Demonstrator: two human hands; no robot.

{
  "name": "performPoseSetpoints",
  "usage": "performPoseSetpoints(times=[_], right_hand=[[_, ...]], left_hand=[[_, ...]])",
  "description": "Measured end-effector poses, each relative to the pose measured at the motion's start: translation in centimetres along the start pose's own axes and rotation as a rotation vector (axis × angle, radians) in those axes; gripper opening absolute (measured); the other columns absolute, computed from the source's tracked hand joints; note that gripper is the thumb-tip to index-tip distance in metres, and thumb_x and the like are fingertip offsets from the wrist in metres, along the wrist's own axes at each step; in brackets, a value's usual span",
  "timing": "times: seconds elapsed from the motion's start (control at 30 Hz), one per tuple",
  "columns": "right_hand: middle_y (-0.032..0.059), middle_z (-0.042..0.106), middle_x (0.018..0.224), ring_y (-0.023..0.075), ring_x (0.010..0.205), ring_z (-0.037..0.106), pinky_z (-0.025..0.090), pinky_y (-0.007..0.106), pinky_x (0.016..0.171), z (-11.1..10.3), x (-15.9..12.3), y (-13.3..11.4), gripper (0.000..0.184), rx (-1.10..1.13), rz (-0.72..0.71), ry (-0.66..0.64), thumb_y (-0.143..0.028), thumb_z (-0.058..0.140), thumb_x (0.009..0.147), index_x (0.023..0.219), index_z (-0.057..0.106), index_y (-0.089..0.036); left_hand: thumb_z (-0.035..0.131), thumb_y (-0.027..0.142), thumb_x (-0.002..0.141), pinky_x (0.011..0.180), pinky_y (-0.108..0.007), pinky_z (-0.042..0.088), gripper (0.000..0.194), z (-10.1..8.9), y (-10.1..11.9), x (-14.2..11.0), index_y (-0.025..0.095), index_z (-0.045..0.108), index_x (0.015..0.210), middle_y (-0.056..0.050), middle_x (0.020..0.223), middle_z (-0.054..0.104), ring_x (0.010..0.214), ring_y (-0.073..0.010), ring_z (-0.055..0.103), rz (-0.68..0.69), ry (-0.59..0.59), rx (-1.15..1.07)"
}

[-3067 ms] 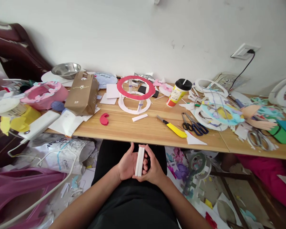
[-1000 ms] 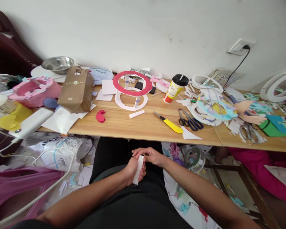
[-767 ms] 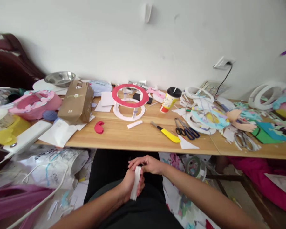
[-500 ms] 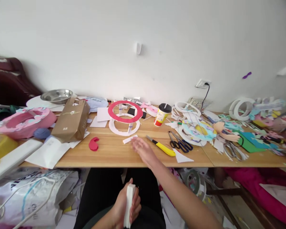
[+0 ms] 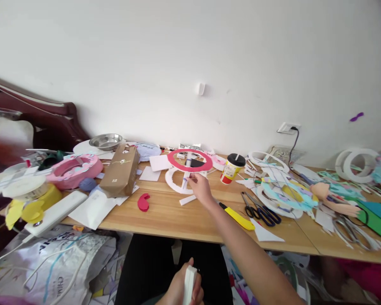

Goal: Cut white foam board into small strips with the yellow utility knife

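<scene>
A red ring (image 5: 174, 165) stands above a white ring (image 5: 171, 181), joined to it by short white posts (image 5: 184, 183). My right hand (image 5: 200, 186) reaches to the frame's front right, thumb and fingers pinched at a post just under the red ring. In my lap, my left hand (image 5: 178, 292) is wrapped round a white bar-shaped object (image 5: 189, 284) held upright; its lower end is out of view. A white strip (image 5: 187, 200) lies on the table just in front of the frame. Left of it lies a curved red piece (image 5: 143, 202).
A yellow utility knife (image 5: 239, 218), navy-handled scissors (image 5: 266, 215) and a lidded cup (image 5: 232, 168) lie to the right. Leftward are a brown paper bag (image 5: 120, 169), a pink ring-shaped piece (image 5: 74, 171) and a steel bowl (image 5: 106, 141). Paper scraps and rings crowd the right side.
My right hand has moved from beside the white strip up to the ring frame and closed on its post. The view has shifted left and up. My left hand keeps its hold.
</scene>
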State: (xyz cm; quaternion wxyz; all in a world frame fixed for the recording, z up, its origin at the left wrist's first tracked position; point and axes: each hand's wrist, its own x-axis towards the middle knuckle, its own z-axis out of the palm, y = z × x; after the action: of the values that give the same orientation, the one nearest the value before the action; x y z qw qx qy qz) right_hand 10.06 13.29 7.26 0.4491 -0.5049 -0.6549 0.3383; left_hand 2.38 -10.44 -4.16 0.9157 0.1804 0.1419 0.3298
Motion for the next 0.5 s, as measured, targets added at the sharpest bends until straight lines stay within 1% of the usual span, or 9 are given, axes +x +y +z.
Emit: performPoseSetpoints(times=[0.1,0.2,0.3,0.33,0.4,0.47,0.5], right_hand=[[0.0069,0.075,0.092,0.0272,0.089,0.07,0.053,0.042,0.086,-1.1,-0.6,-1.6,0.015,-0.016,-0.068,-0.061,-0.037,0.066,0.08,0.086,0.069,-0.024],[0.0109,0.075,0.091,0.0304,0.086,0.07,0.054,0.047,0.084,-2.3,-0.6,-3.0,0.021,-0.036,-0.086,-0.069,-0.042,0.065,0.081,0.084,0.069,-0.022],[0.0105,0.074,0.095,0.0283,0.083,0.07,0.057,0.045,0.077,-3.1,0.4,-4.3,0.027,0.015,-0.103,-0.061,-0.045,0.065,0.08,0.091,0.069,-0.02],[0.0094,0.074,0.094,0.0275,0.084,0.071,0.058,0.044,0.076,-3.0,0.9,-4.8,0.027,0.044,-0.125,-0.062,-0.044,0.065,0.08,0.092,0.069,-0.02],[0.0075,0.075,0.091,0.0264,0.085,0.071,0.058,0.042,0.079,-2.4,2.4,-5.8,0.023,0.059,-0.194,-0.072,-0.04,0.065,0.08,0.091,0.069,-0.02],[0.007,0.075,0.088,0.0258,0.087,0.071,0.056,0.041,0.084,-0.8,4.4,-6.9,0.02,0.054,-0.248,-0.072,-0.036,0.065,0.08,0.088,0.068,-0.018],[0.0074,0.074,0.089,0.0253,0.088,0.071,0.055,0.041,0.086,0.3,5.6,-7.3,0.02,0.057,-0.252,-0.066,-0.036,0.064,0.081,0.089,0.068,-0.017]], left_hand=[[0.028,0.065,0.09,0.037,-0.027,0.01,0.072,-1.0,-0.4,0.3,0.019,0.046,0.038,-0.002,0.027,0.028,0.027,-0.0111,0.024,-0.026,0.008,0.096],[0.023,0.066,0.089,0.039,-0.028,0.009,0.075,-1.8,-1.0,0.7,0.02,0.047,0.036,-0.004,0.028,0.03,0.029,-0.013,0.026,-0.031,0.047,0.203],[0.018,0.064,0.09,0.041,-0.029,0.01,0.076,-2.2,-1.4,1.0,0.02,0.048,0.037,-0.005,0.029,0.03,0.031,-0.014,0.027,-0.025,0.094,0.261],[0.018,0.064,0.09,0.041,-0.029,0.011,0.076,-2.2,-1.5,1.0,0.02,0.049,0.037,-0.005,0.029,0.03,0.031,-0.0141,0.027,-0.022,0.101,0.263],[0.02,0.069,0.088,0.041,-0.029,0.013,0.076,-2.3,-1.6,0.9,0.02,0.049,0.038,-0.005,0.03,0.032,0.032,-0.0144,0.029,-0.02,0.097,0.254],[0.023,0.073,0.085,0.041,-0.029,0.014,0.076,-2.2,-1.6,0.7,0.02,0.049,0.037,-0.005,0.03,0.033,0.032,-0.0144,0.03,-0.019,0.09,0.248],[0.023,0.074,0.084,0.041,-0.029,0.014,0.076,-2.2,-1.6,0.6,0.02,0.049,0.037,-0.005,0.03,0.033,0.031,-0.0145,0.03,-0.021,0.088,0.245]])
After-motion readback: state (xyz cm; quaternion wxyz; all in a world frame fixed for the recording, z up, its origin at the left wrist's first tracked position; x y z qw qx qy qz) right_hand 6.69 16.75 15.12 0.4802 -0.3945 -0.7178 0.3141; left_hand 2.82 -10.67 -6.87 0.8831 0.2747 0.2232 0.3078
